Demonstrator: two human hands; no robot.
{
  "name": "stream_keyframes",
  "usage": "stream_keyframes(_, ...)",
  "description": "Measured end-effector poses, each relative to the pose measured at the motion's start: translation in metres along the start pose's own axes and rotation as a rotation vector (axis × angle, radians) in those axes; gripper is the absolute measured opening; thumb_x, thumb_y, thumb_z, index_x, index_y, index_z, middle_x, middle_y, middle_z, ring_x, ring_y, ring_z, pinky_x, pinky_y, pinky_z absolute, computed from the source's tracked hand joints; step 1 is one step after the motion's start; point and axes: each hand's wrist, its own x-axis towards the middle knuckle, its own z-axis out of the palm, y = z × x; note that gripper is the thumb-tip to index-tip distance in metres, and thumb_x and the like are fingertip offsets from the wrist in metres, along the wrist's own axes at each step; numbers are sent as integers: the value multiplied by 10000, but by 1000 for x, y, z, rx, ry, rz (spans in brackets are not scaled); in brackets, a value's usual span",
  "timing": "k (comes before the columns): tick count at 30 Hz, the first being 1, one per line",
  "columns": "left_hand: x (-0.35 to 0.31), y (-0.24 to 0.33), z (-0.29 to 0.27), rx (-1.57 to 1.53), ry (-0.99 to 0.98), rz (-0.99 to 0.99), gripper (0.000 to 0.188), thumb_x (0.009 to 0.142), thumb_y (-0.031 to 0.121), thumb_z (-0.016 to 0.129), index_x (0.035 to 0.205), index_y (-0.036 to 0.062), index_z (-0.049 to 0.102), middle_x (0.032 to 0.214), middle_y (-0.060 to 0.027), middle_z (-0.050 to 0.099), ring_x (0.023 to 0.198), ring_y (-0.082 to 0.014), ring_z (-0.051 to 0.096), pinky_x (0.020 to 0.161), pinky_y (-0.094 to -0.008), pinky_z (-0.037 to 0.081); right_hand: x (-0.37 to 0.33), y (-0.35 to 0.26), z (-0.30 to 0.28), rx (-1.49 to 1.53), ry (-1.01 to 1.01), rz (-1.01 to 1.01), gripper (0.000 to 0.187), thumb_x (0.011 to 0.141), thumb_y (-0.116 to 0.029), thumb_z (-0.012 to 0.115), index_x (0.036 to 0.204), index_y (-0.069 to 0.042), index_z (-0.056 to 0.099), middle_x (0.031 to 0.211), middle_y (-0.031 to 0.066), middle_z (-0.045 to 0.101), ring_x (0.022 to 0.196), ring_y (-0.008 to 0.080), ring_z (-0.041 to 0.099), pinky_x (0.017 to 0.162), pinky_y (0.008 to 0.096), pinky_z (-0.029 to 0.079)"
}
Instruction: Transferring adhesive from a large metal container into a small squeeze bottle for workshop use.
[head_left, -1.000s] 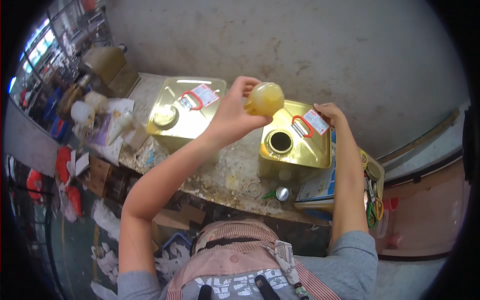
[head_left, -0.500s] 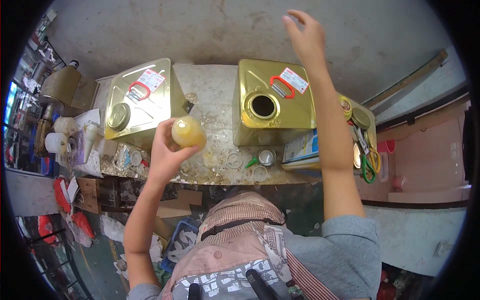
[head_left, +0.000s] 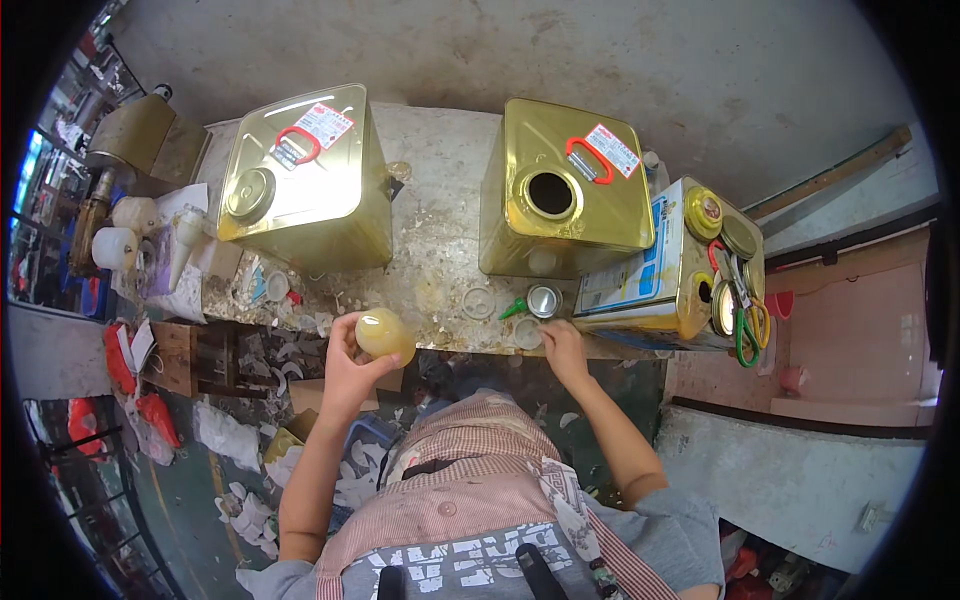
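My left hand (head_left: pixel 350 368) is wrapped around a rounded translucent bottle (head_left: pixel 384 333) holding yellowish liquid, above the bench's front edge. At that edge, my right hand (head_left: pixel 565 355) pinches the rim of a small translucent round lid (head_left: pixel 527 332). Just behind the lid sit a small round metal tin (head_left: pixel 543 301) and a green pointed nozzle (head_left: pixel 514 308). Another clear round lid (head_left: pixel 479 302) lies to their left. Farther back stands a gold metal can (head_left: pixel 608 215) with an uncapped round mouth (head_left: pixel 551 194) and a red handle.
A second gold can (head_left: pixel 300 205), its cap on, stands at the left. On the right, a blue-and-white labelled can (head_left: pixel 640 275) carries green- and yellow-handled scissors (head_left: pixel 745 325) and a yellow tape roll (head_left: pixel 703 213). White plastic containers (head_left: pixel 113 248) and a cone-shaped nozzle (head_left: pixel 187 238) lie far left.
My right hand has come down from above the open gold can to the small lid at the bench's front edge. My left hand has lowered slightly, still holding the bottle.
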Motion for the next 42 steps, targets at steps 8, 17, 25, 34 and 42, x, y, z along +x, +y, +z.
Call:
stream_keyframes(8,-22,-15,5,-41,62,15,657,673,-23,804,1219,69,450,1175,-68,564,1097,-182,574,953,-351,489,72,17,39,-327,-198,-281,374,844,-61,500,1196,-67,625,1261,186,563,1097,367,582,931,413,493)
stream_keyframes(17,-42,-21,-8,-55,135,78,689,667,-10,811,1240,41,432,1163,-92,594,1091,-189,589,953,-347,481,59,-15,9,-270,-137,-338,246,821,-139,676,1038,-50,604,995,154,592,911,344,623,753,436,518)
stream_keyframes(25,-35,-19,-10,-132,163,105,668,693,-51,785,1249,36,425,1158,-98,604,1072,-195,604,953,-343,484,50,-139,-140,-30,340,-555,300,824,-170,722,1083,-32,661,912,134,585,806,310,607,689,403,504)
stream_keyframes(34,-26,-17,-8,-139,130,128,678,701,-63,776,1268,40,419,1136,-95,610,1050,-192,610,882,-341,526,102,-152,-148,-147,234,-543,211,838,-132,685,1023,-31,674,854,148,542,805,318,569,706,416,474)
stream_keyframes(42,-30,-12,-17,-166,153,99,671,709,-64,768,1272,30,415,1146,-106,609,1044,-198,618,880,-344,529,123,-146,-159,-38,263,-482,197,833,-118,685,1010,-29,691,850,164,567,796,329,585,721,405,479)
